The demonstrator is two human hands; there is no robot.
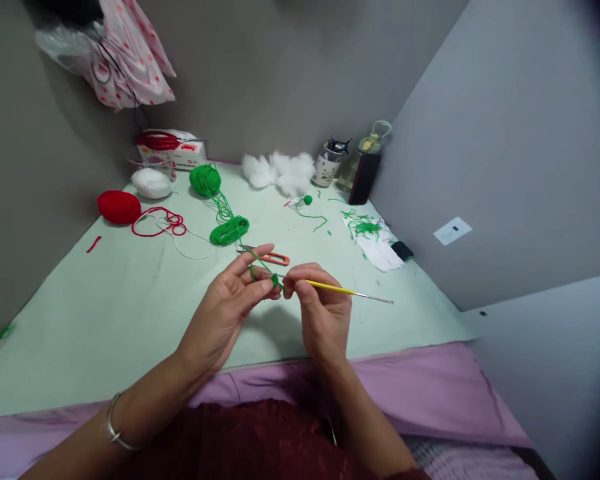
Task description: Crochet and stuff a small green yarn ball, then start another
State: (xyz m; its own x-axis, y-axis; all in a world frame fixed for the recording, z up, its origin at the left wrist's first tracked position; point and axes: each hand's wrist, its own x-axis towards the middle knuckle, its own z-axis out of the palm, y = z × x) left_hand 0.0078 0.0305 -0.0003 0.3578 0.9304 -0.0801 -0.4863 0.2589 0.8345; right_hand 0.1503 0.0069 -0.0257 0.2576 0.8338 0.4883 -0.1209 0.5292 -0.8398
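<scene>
My left hand [237,293] pinches a small green crochet piece [275,280] between thumb and fingers, its index finger raised with green yarn running over it. In my right hand [323,303] is a crochet hook [330,287] with a yellow handle and metal ends, held like a pencil. The hook's left tip meets the crochet piece; its other end points right. From my left hand the yarn leads back to a loose green coil [229,231] and on to a green yarn ball [205,180]. Just behind my fingers lie orange-handled thread snips [276,258], partly covered.
Red yarn [119,207] and white yarn [152,183] lie at left, with loose strands. White stuffing [279,172], a pen cup [327,165], a bottle [373,143] and an upright dark phone-like object [365,179] stand behind. Green scraps [367,228] lie on white paper [384,255] at right.
</scene>
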